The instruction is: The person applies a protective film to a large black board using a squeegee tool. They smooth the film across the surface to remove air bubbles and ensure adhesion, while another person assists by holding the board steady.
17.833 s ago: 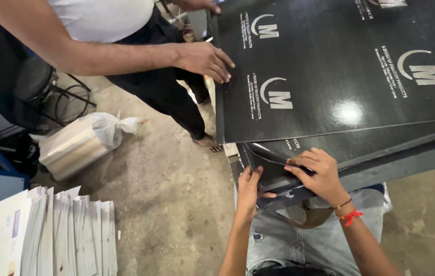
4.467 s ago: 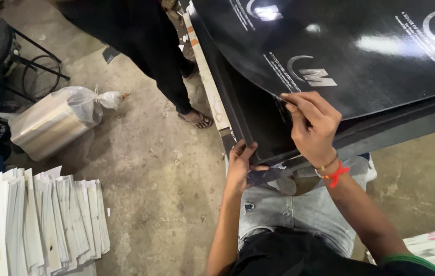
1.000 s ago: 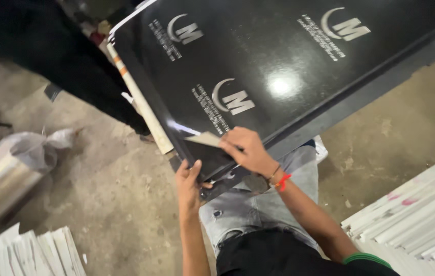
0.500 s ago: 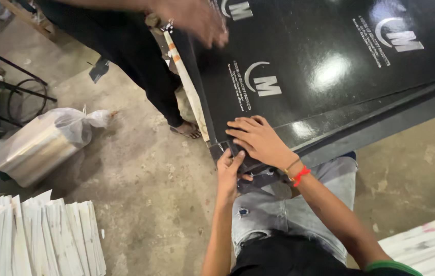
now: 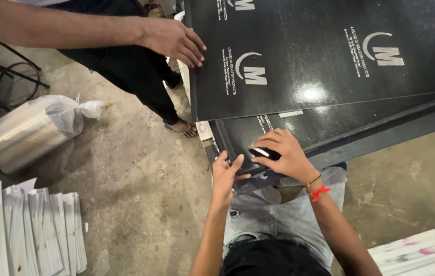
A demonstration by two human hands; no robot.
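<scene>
Left hand: the left hand (image 5: 226, 174) lies at the near left corner of the lower sheet (image 5: 289, 134), fingers together and pointing far, thumb out to the right onto the sheet's edge; it presses rather than pinches.
Right hand: the right hand (image 5: 284, 153) sits just right of the left one, palm down on the same corner, fingers curled and bunched over a small dark glossy piece (image 5: 264, 153) (what exactly that piece is cannot be told).
Lower sheet: black and glossy, its near left corner sticking out from under the top sheet (image 5: 324, 56), over the person's lap.
Top sheet: large, black, shiny, with pale printed marks; it fills the far right of the scene and overlaps the lower one.
Other hand: a co-worker's hand (image 5: 174, 42) rests spread on the far left edge of the top sheet, arm coming in from the left.
Floor: bare concrete (image 5: 125, 179); a tied plastic bag (image 5: 33, 130) lies to the left, and white stacked papers (image 5: 23, 230) sit at the near left.
</scene>
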